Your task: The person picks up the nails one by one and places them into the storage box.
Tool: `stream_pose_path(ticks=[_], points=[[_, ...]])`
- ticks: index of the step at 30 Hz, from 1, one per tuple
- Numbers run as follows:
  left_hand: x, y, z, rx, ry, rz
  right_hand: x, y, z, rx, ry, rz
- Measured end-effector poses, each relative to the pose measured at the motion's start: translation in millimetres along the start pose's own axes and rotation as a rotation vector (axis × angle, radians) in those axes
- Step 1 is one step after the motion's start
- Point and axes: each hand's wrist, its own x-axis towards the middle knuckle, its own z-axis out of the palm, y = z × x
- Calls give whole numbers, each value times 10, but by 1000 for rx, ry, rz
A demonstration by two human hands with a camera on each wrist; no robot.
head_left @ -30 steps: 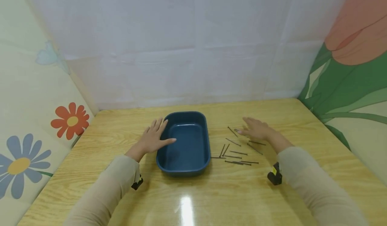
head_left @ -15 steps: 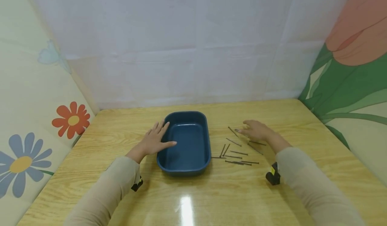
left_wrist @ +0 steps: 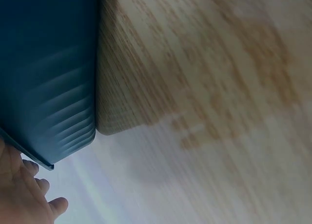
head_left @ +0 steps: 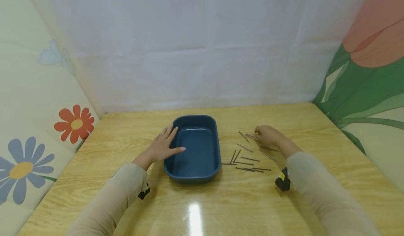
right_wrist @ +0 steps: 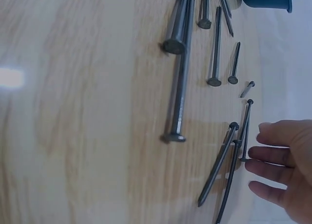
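My left hand (head_left: pixel 162 147) rests on the left rim of a dark blue rectangular tray (head_left: pixel 217 148), its fingers spread and the thumb reaching over the inside. From the left wrist view, the ribbed outer wall of the tray (left_wrist: pixel 73 97) shows beside the fingers. To the right of the tray lie several dark metal nails (head_left: pixel 249 159), loosely scattered. Over the far end of them, my right hand (head_left: pixel 269 136) bends its fingers down by a nail (head_left: pixel 250 136). In the right wrist view its fingertips are close to two nails (right_wrist: pixel 246 129), with thumb and fingers apart; contact is unclear.
The wooden table (head_left: pixel 157 211) reaches back to a white cloth (head_left: pixel 202 53). Printed flower panels (head_left: pixel 25 169) flank both sides. Each wrist carries a small black device (head_left: pixel 283 180). One nail lies against the tray's right side.
My right hand has drawn its thumb and fingers in and down near the far nails, the forearm shifting slightly left. My left hand stays on the tray rim.
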Motion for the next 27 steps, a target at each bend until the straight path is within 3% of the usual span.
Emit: stream_pose_path(ticks=[12, 19, 27], points=[[30, 2, 41, 13, 17, 8, 50, -26, -34, -39, 4, -36], [24, -9, 68, -24, 38, 20, 132, -62, -19, -127, -6, -1], [9, -5, 73, -62, 41, 9, 178, -58, 19, -146, -8, 36]])
